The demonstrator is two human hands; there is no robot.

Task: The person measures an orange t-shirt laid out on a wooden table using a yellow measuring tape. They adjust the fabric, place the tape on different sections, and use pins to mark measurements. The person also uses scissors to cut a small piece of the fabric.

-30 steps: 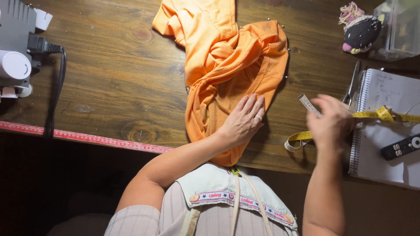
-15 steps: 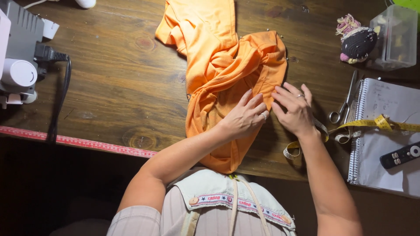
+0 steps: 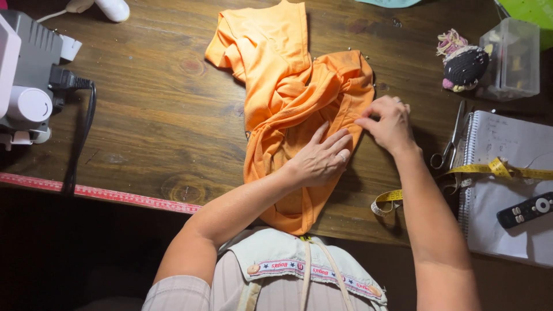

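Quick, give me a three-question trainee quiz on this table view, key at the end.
1. True or false: the left hand lies flat on the orange cloth.
2. What is the right hand doing? A) lifting the scissors B) pinching the cloth's edge C) holding the remote
3. What lies draped across the notebook?

Key: 1 true. 2 B. 3 the yellow tape measure.

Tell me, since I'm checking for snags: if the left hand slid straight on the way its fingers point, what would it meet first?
Probably the right hand. The left hand lies flat on the orange cloth, fingers aimed up-right toward the cloth's edge, where the right hand pinches.
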